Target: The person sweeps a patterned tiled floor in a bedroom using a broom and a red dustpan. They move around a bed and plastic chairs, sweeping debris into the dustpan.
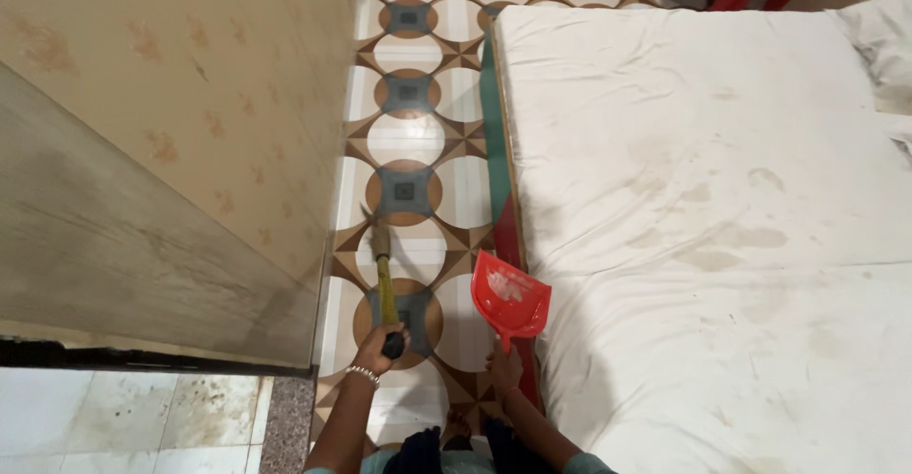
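Broom in your left hand, dustpan in your right, narrow strip of floor between wall and bed

Your left hand is closed tight around the dark grip of the yellow-handled broom, whose bristle end points toward 12 o'clock along the patterned tile floor. Your right hand is wrapped round the handle of the red dustpan, which sits at about 2 o'clock from the broom hand, just beside the edge of the white mattress (looks tilted rather than flat, hard to be sure). I'd say get the pan's lip flush on the tile before you draw the broom back, and use short strokes, since the wall panel at 9 o'clock leaves little room.
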